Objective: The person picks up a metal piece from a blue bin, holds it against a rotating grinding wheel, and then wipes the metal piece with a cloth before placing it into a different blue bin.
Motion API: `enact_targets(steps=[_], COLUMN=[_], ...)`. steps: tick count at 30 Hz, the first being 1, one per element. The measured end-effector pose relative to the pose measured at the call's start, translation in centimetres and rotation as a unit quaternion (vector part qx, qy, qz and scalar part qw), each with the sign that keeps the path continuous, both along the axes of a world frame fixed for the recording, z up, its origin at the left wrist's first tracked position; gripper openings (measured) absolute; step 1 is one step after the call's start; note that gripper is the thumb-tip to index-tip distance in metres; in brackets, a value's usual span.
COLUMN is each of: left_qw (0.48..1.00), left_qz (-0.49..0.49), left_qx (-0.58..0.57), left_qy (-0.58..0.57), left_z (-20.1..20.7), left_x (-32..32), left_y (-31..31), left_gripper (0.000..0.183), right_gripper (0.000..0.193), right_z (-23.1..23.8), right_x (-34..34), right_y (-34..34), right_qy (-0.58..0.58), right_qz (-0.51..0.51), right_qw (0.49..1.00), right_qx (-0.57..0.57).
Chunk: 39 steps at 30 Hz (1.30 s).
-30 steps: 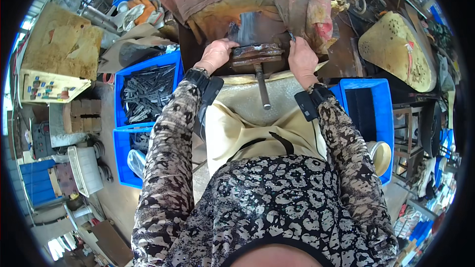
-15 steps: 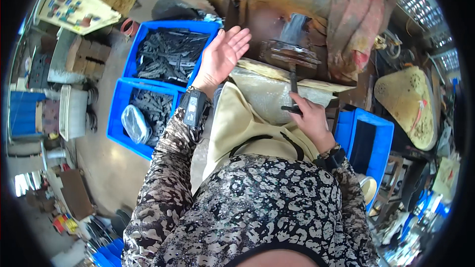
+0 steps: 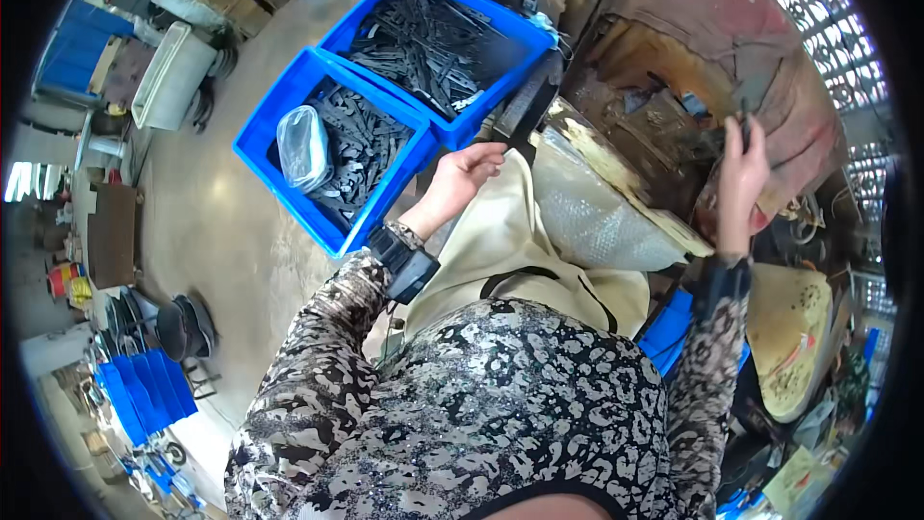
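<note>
My left hand (image 3: 460, 185) is closed in front of the cream apron (image 3: 481, 231), fingertips pinched together beside a dark strip; what they hold, if anything, I cannot make out. At the right, my right hand (image 3: 739, 178) is raised, fingers closed round a slim dark-handled tool (image 3: 744, 106). Its far end is a grey blur against the reddish cloth (image 3: 712, 0). Between the hands lies a board edge wrapped in bubble wrap (image 3: 602, 212). Beyond it is a dirty brown work recess (image 3: 654, 125) with dark bits in it.
Left of me, two blue bins (image 3: 252, 135) hold many dark flat metal pieces; a clear plastic container (image 3: 304, 149) rests in the nearer one. Another blue bin (image 3: 669, 332) is partly hidden by my right arm. A stained cream panel (image 3: 794, 337) stands at the right.
My right hand has swung right and away from me with the dark-handled tool. My left hand has gone from open, palm up, to closed near the apron. The view has turned.
</note>
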<state>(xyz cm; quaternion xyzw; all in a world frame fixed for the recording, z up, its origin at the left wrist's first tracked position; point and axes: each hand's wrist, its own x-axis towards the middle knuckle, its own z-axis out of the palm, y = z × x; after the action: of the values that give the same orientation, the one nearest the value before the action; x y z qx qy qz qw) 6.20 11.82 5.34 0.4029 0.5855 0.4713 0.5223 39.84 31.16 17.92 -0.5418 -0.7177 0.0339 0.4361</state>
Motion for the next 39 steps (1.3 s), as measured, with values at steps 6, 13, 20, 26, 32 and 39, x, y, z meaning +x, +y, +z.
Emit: enact_targets(steps=[6, 13, 20, 26, 32, 39], left_qw=[0.979, 0.974, 0.954, 0.956, 0.982, 0.986], left_qz=[0.024, 0.056, 0.066, 0.051, 0.02, -0.025], left_qx=[0.037, 0.089, 0.181, 0.231, 0.145, 0.129], left_qy=[0.197, 0.201, 0.232, 0.172, 0.122, 0.101], left_z=[-2.1, 1.2, 5.9, 9.2, 8.9, 8.6], left_x=[-1.7, -1.8, -2.1, -1.7, -0.1, 3.6], left_y=[-3.5, 0.0, 8.3, 12.0, 12.2, 13.1], left_gripper=[0.027, 0.026, 0.025, 0.025, 0.028, 0.029], right_gripper=[0.031, 0.032, 0.046, 0.045, 0.021, 0.015], right_z=[1.7, 1.6, 3.1, 1.2, -5.1, -12.3], right_x=[1.7, 3.1, 2.4, 4.9, 14.7, 24.6], right_y=[11.2, 16.2, 16.6, 7.9, -11.1, -18.2], right_qy=[-0.05, -0.061, -0.073, 0.027, 0.398, 0.526], right_qz=[-0.017, -0.044, -0.042, -0.145, -0.17, -0.386], right_qw=[0.997, 0.99, 0.99, 0.989, 0.878, 0.736], right_qx=[-0.057, -0.119, -0.116, -0.005, -0.207, -0.182])
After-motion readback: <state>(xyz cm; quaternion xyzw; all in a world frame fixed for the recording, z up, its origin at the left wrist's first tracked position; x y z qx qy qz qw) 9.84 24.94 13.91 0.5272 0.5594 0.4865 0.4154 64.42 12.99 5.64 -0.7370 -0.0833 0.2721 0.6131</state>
